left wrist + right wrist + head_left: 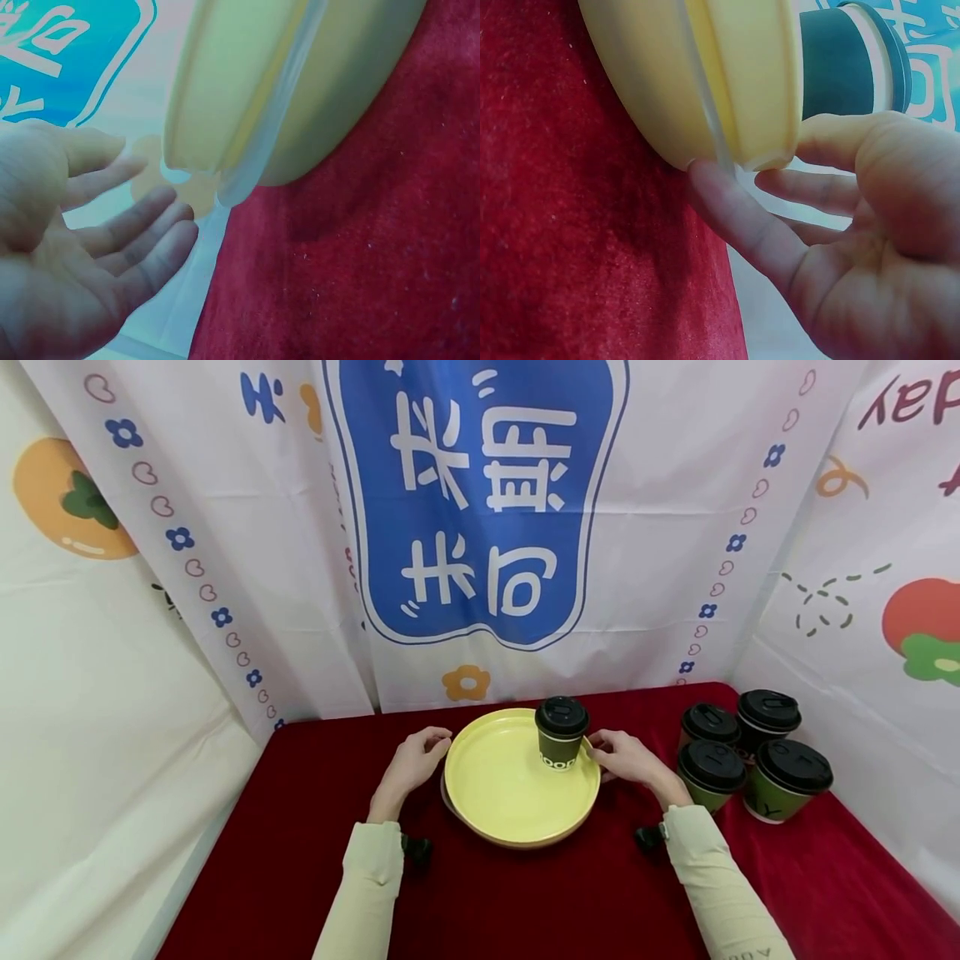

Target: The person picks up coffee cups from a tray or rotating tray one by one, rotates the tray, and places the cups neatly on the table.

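Observation:
A round yellow tray (498, 793) lies on the red cloth, its wall and underside showing in both wrist views. One paper cup (561, 743) with a black lid stands upright on it, toward the far right of the rim. On the tray's left side is my left hand (420, 758); in the left wrist view its fingers (150, 255) are loosely spread, apart from the rim. My right hand (630, 758) grips the tray's right edge, with the thumb at the rim and a fingertip (712, 180) against the lower side, close to the cup.
Several black-lidded paper cups (780, 777) stand in a cluster to the right of my right hand. The red cloth (315, 852) covers the table. Printed white curtains (645, 568) hang behind and at both sides.

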### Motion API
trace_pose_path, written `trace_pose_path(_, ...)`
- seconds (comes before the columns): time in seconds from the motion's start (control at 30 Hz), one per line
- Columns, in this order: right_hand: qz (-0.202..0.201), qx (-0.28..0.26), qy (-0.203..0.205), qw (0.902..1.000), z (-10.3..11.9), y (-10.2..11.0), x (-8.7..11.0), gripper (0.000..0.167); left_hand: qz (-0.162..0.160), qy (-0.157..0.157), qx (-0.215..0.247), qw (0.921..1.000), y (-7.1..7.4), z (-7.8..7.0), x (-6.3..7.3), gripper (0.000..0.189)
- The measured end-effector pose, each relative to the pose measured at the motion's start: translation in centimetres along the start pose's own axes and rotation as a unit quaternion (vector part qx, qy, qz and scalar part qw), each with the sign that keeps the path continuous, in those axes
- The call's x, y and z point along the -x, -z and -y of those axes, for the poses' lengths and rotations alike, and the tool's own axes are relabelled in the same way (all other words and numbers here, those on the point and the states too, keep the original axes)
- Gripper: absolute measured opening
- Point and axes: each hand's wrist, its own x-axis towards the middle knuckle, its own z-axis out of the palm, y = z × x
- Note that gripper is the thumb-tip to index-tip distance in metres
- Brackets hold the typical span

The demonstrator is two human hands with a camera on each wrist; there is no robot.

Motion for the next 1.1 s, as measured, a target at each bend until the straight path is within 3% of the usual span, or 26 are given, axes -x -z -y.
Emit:
trace_pose_path(0.2,0.001,-0.003,0.002,1.0,-0.2,0.0,-0.1,0.037,-0.012,-0.035,0.018,0.9992,-0.1,-0.6,0.0,0.035)
trace_pose_path(0.37,0.001,-0.004,0.003,1.0,0.0,0.1,0.0,0.037,-0.014,-0.083,0.019,0.9962,-0.2,-1.3,0.2,0.031)
trace_pose_path(0.5,0.004,-0.002,0.004,1.0,0.0,0.1,-0.1,0.038,0.013,-0.115,0.028,0.9929,0.2,-2.2,0.7,0.028)
trace_pose_path(0.77,0.007,-0.006,0.003,1.0,-0.4,0.1,-0.2,0.038,0.066,-0.14,0.022,0.9878,0.5,-4.1,1.4,0.026)
trace_pose_path(1.1,0.004,-0.004,0.005,1.0,-0.6,0.2,-0.2,0.037,0.103,-0.172,-0.039,0.979,0.1,-4.0,1.4,0.022)
